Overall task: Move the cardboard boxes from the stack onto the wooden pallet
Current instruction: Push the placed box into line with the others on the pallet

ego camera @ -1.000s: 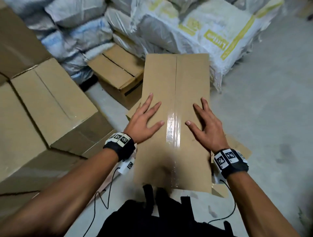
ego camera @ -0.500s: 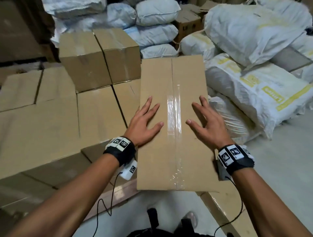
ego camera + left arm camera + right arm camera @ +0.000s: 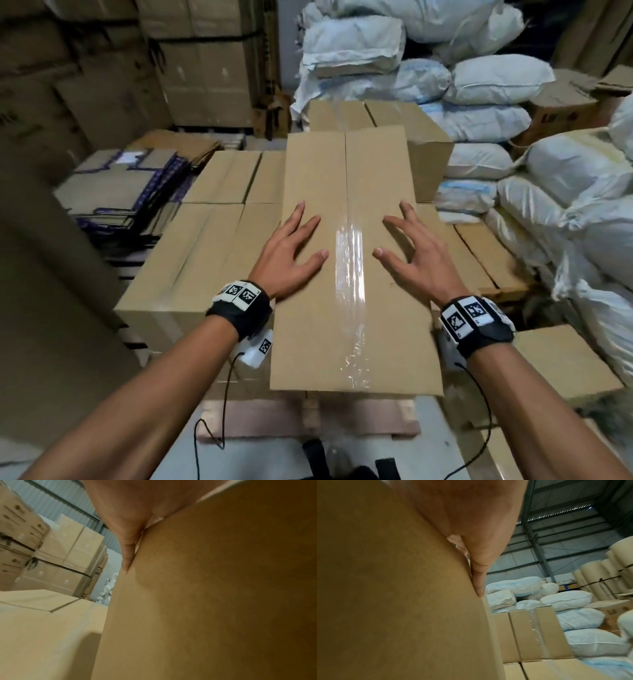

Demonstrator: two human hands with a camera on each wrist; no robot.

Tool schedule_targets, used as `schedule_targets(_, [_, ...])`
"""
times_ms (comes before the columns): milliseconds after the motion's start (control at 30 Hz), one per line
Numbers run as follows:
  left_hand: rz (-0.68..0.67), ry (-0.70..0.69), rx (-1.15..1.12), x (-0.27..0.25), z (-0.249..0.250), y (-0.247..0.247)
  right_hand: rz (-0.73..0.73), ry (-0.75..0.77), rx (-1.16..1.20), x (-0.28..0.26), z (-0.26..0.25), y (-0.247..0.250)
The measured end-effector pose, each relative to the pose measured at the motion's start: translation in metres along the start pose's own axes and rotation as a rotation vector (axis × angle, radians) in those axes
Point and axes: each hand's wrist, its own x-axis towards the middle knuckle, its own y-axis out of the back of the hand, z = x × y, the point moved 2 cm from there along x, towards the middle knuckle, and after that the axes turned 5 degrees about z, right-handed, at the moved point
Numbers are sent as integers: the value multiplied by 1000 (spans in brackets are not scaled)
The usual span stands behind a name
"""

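Note:
A long cardboard box (image 3: 346,308) with clear tape along its top seam is held in front of me, above the near edge of the wooden pallet (image 3: 260,418). My left hand (image 3: 291,253) lies on the box's top near its left edge, fingers straight and spread. My right hand (image 3: 411,260) presses near the right edge, fingers spread and slightly arched. In the wrist views the left hand (image 3: 130,520) and the right hand (image 3: 479,534) sit against the box's edges, with its side walls (image 3: 205,601) (image 3: 393,588) filling the pictures. Several boxes (image 3: 191,260) lie on the pallet.
White sacks (image 3: 565,192) pile up on the right. Flattened cartons (image 3: 120,185) lie at the left, with tall strapped box stacks (image 3: 205,68) behind. One box (image 3: 421,137) stands a tier higher at the pallet's back. Another box (image 3: 561,359) sits low at the right.
The view has swung from the floor and sacks to the pallet's boxes. The held box has come along to hang over the pallet's near edge. Both hands keep their places on its top.

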Motion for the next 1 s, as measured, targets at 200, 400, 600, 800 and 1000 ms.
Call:
schedule_targets(200, [55, 86, 78, 46, -71, 48, -91, 58, 63, 101, -18, -71])
schedule_targets(400, [39, 175, 157, 105, -137, 86, -161, 107, 125, 195, -32, -136])
schedule_targets(600, [-27, 233, 194, 163, -200, 109, -236, 100, 123, 266, -44, -181])
schedule_targets(800, [-129, 217, 220, 239, -246, 117, -198, -12, 108, 323, -51, -209])
schedule_targets(1000, [-347, 228, 251, 276, -292, 105, -284, -171, 88, 339, -33, -232])
